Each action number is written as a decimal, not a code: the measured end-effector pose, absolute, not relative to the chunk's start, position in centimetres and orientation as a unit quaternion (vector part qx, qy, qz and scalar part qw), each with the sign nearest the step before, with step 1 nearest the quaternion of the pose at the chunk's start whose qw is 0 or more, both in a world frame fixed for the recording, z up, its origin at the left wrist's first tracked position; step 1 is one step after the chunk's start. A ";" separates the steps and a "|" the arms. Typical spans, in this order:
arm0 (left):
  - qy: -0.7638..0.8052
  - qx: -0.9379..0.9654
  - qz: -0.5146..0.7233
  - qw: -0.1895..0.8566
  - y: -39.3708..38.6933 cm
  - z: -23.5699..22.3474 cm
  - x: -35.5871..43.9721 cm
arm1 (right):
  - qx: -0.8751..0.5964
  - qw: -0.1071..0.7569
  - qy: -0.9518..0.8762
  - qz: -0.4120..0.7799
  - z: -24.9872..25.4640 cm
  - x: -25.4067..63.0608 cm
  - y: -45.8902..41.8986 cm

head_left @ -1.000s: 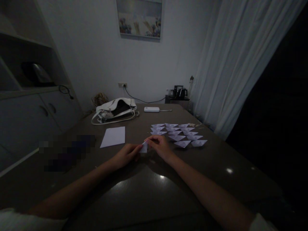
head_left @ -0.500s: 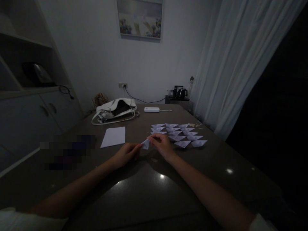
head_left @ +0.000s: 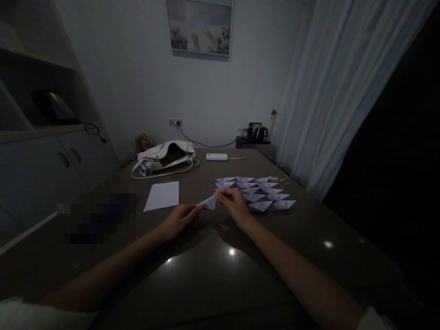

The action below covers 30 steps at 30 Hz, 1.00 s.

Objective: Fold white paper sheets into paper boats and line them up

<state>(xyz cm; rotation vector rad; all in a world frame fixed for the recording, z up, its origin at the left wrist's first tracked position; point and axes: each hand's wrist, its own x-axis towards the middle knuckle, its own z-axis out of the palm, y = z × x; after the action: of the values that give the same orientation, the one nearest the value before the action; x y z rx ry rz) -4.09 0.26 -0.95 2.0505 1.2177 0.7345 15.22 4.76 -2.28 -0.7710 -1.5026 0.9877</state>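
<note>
A small folded white paper boat (head_left: 209,202) is stretched between my two hands, a little above the dark table. My left hand (head_left: 181,217) pinches its left tip with thumb and fingers. On the other side, my right hand (head_left: 234,205) grips its right tip, closed. Just beyond the right hand, several white paper boats (head_left: 253,197) stand in rows, and that hand hides part of the nearest ones. A stack of white paper (head_left: 162,195) lies beyond my left hand.
Farther back on the table (head_left: 192,284) rest a white handbag (head_left: 168,156) and a white power bank (head_left: 216,156) with a short cable. Small pale scraps (head_left: 277,179) lie behind the boats. A blurred-out patch (head_left: 99,217) covers something at the left.
My hands have drawn slightly apart, the right one moving a little to the right. More of the paper boat's length now shows between them, wider and flatter.
</note>
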 end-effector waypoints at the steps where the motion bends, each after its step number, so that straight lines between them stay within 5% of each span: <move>1: 0.460 0.780 0.283 0.317 0.3 -1.0 -4.1 | -0.324 0.555 -0.642 0.418 -2.3 15.2 4.8; 21: 0.443 0.811 0.250 0.289 0.5 -1.2 -4.3 | -0.318 0.553 -0.647 0.418 -2.4 15.1 4.7; 30: 0.399 0.862 0.206 0.236 -0.1 -1.1 -4.2 | -0.255 0.435 -0.715 0.485 -1.6 14.7 3.1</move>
<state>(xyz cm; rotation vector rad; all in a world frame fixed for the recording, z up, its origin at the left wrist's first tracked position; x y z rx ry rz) -4.25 -0.11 -1.05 2.3637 1.0939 0.5647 14.68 3.06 -1.65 -0.6345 -1.7802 1.2064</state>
